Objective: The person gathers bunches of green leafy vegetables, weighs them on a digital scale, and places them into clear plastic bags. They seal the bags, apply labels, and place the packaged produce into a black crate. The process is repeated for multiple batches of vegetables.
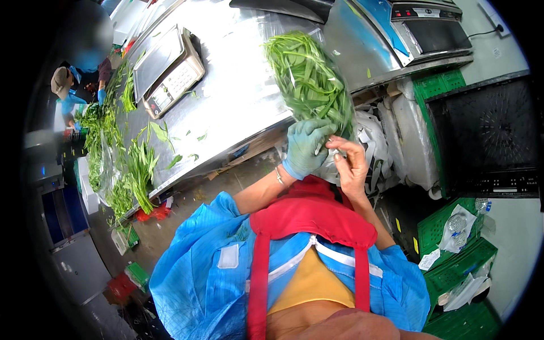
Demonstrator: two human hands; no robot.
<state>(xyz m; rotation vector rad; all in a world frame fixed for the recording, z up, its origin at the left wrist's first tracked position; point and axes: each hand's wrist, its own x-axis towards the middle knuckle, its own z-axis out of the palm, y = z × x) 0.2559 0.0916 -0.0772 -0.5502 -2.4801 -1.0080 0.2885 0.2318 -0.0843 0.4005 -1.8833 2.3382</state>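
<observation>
A clear plastic bag of leafy greens (pixel 309 76) lies at the near right corner of the metal table, its lower end towards me. My left hand (pixel 306 148), in a pale green glove, is closed around the gathered mouth of that bag. Bare, my right hand (pixel 350 161) sits just right of the glove, with bent fingers and the thumb close to the bag's end. Its fingertips pinch at something small and whitish that I cannot make out. A bracelet circles my left wrist.
Left on the metal table (pixel 226 107) stands a weighing scale (pixel 173 82), with loose greens (pixel 139 170) along the left edge. A machine (pixel 425 28) is at the far right, near a dark panel (pixel 484 136). Green crates (pixel 453 272) stand lower right. A co-worker (pixel 76 85) handles greens far left.
</observation>
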